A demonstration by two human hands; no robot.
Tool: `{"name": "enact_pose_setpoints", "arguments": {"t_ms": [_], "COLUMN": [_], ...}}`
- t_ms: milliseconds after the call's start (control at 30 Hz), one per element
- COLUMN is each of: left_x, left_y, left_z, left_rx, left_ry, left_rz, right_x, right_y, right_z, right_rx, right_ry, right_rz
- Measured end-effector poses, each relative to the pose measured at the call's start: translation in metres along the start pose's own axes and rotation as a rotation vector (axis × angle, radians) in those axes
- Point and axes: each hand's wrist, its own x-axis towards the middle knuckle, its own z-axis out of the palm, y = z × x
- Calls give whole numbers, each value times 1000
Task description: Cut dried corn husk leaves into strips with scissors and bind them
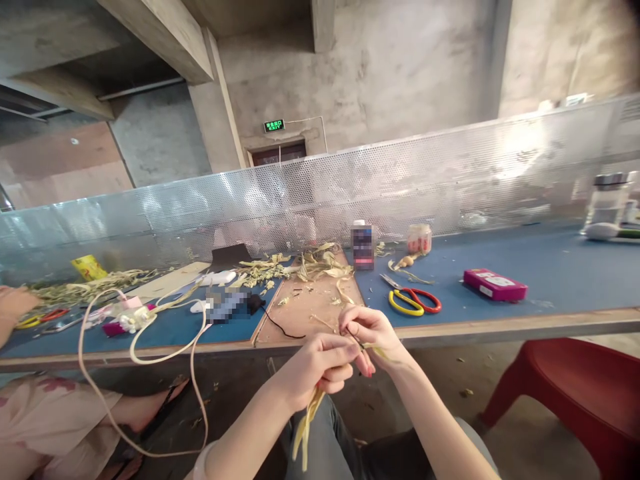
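My left hand (323,370) is closed round a bundle of pale yellow dried strips (307,427), whose ends hang down below the fist over my lap. My right hand (369,337) meets it fingertip to fingertip, pinching a thin dark cord (354,335). More pale strip passes beside the right palm. Both hands are held in front of the table's edge. Where the cord runs between the fingers is partly hidden. Beyond them, scissors (415,301) with yellow and red handles lie on the blue table top.
Loose dried strips (320,263) lie mid-table. To the right are a magenta box (495,285), a jar (419,239) and a red chair (585,393). Cables (83,347) loop over the left edge. Another person's hand (15,303) is at far left.
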Motion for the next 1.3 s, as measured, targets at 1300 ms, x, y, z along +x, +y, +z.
{"name": "enact_pose_setpoints", "arguments": {"t_ms": [1300], "left_x": [11], "left_y": [-9], "left_z": [-21], "left_rx": [-277], "left_ry": [169], "left_rz": [96], "right_x": [-45], "right_y": [-2], "right_z": [31], "right_rx": [-790], "right_ry": [326], "right_rz": [-182]}}
